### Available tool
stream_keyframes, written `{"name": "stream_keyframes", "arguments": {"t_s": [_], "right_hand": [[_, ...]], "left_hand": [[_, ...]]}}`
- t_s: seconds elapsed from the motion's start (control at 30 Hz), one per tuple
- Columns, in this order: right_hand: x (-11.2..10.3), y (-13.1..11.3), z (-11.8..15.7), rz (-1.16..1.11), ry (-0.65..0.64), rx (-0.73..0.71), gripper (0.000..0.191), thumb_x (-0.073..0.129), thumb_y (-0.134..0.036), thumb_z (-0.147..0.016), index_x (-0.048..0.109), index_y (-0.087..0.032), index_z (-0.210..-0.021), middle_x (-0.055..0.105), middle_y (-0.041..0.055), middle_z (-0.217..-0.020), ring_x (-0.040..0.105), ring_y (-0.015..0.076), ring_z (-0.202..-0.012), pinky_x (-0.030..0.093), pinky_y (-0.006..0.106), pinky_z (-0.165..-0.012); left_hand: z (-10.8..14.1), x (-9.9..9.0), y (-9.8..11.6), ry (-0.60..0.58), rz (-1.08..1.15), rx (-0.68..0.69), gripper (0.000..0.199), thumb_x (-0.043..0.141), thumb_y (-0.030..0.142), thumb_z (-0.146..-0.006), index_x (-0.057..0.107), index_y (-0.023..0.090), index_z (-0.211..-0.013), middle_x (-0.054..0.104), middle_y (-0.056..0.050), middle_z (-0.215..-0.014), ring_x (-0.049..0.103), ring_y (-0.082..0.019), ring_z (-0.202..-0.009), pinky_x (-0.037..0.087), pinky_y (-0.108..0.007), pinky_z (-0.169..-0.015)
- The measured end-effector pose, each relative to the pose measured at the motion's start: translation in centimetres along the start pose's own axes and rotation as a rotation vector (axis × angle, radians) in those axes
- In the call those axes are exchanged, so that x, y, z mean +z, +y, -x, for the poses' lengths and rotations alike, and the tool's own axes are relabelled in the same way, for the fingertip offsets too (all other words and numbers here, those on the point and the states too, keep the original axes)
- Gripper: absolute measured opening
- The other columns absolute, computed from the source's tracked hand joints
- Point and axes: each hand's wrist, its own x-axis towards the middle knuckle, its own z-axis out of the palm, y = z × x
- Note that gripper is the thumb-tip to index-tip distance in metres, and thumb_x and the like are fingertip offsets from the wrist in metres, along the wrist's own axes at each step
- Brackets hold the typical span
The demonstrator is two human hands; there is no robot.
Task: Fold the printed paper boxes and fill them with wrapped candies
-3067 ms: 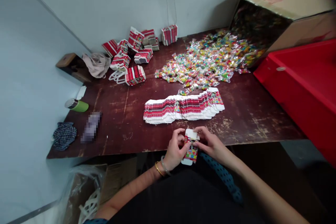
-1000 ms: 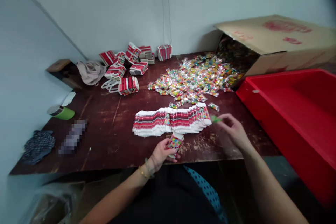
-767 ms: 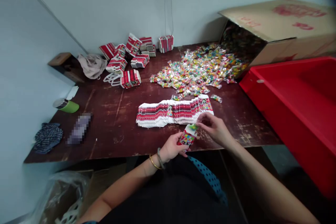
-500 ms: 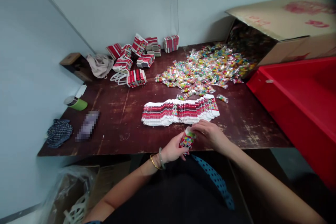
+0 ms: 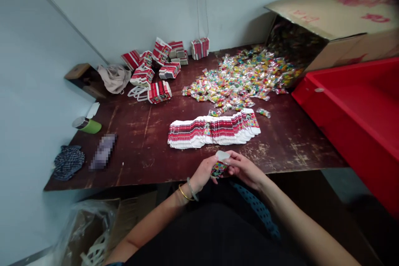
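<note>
One brown table [image 5: 134, 149]: front edge close to the work; room to move seems widest leftward.
Red bin [image 5: 336, 133]: bounds the right side.
Carton row [image 5: 187, 133]: just ahead of the work, limiting forward reach.
Left hand [image 5: 203, 171]: gripping small box [image 5: 219, 169] at its left.
Right hand [image 5: 245, 170]: fingers at its right, by the white top.
Small box: between both hands; likely light, thin card, crushable; best held by side walls.
</note>
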Motion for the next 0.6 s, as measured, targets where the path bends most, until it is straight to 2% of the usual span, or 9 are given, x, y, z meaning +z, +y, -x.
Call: {"name": "stream_keyframes", "arguments": {"t_s": [0.07,0.13,0.23,0.3,0.4,0.53,0.6], "right_hand": [[0.1,-0.5,-0.1,0.084,-0.052,-0.019,0.027,0.075,-0.038,-0.075,0.067,-0.020,-0.093,0.066,0.0011,-0.082,0.058,0.0105,-0.059,0.052,0.026,-0.059],[0.1,-1.3,-0.1,0.306,-0.061,-0.189,0.022,0.071,-0.036,-0.079,0.072,-0.022,-0.094,0.069,0.0047,-0.092,0.065,0.0163,-0.076,0.054,0.031,-0.072],[-0.1,-2.2,0.1,0.591,-0.060,-0.436,0.023,0.058,-0.036,-0.090,0.074,-0.026,-0.104,0.069,0.0065,-0.109,0.064,0.0221,-0.101,0.051,0.037,-0.090],[-0.4,-2.6,0.1,0.665,-0.024,-0.489,0.025,0.055,-0.036,-0.092,0.074,-0.027,-0.105,0.070,0.0063,-0.109,0.065,0.0222,-0.101,0.051,0.037,-0.090],[-0.9,-2.8,-0.2,0.677,0.052,-0.505,0.024,0.059,-0.038,-0.090,0.076,-0.024,-0.098,0.073,0.0069,-0.100,0.068,0.0216,-0.092,0.054,0.033,-0.082],[-1.3,-1.3,-0.7,0.678,0.110,-0.530,0.023,0.058,-0.036,-0.091,0.076,-0.023,-0.093,0.074,0.0071,-0.095,0.068,0.0202,-0.086,0.055,0.033,-0.079],[-1.1,0.0,-0.9,0.690,0.131,-0.581,0.022,0.058,-0.035,-0.091,0.076,-0.024,-0.098,0.073,0.0074,-0.098,0.067,0.0207,-0.090,0.055,0.035,-0.081]], "left_hand": [[-0.2,-0.3,0.2,-0.021,-0.077,0.038,0.048,0.052,0.052,-0.082,0.065,0.011,-0.103,0.062,-0.009,-0.086,0.056,-0.018,-0.071,0.044,-0.022,-0.047],[-0.4,-0.6,0.5,-0.034,-0.110,0.048,0.039,0.057,0.042,-0.078,0.066,0.012,-0.101,0.061,-0.007,-0.086,0.055,-0.017,-0.075,0.044,-0.021,-0.051],[-0.6,-0.7,1.0,-0.028,-0.056,0.023,0.034,0.050,0.036,-0.081,0.067,0.012,-0.098,0.060,-0.007,-0.085,0.055,-0.019,-0.079,0.047,-0.024,-0.055],[-0.7,-0.7,1.2,-0.091,-0.006,0.052,0.036,0.048,0.037,-0.083,0.067,0.012,-0.102,0.060,-0.008,-0.090,0.055,-0.020,-0.084,0.050,-0.026,-0.060],[-0.6,-0.8,1.0,-0.211,-0.013,0.098,0.040,0.057,0.036,-0.081,0.062,0.014,-0.114,0.058,-0.006,-0.095,0.055,-0.018,-0.083,0.051,-0.028,-0.065],[-0.6,-1.4,0.5,-0.206,-0.173,0.098,0.043,0.061,0.038,-0.083,0.057,0.016,-0.120,0.053,-0.004,-0.091,0.051,-0.014,-0.076,0.050,-0.025,-0.062],[-0.8,-1.6,0.2,-0.251,-0.142,0.064,0.045,0.061,0.042,-0.084,0.057,0.017,-0.121,0.054,-0.005,-0.094,0.053,-0.015,-0.080,0.051,-0.025,-0.061]]}}
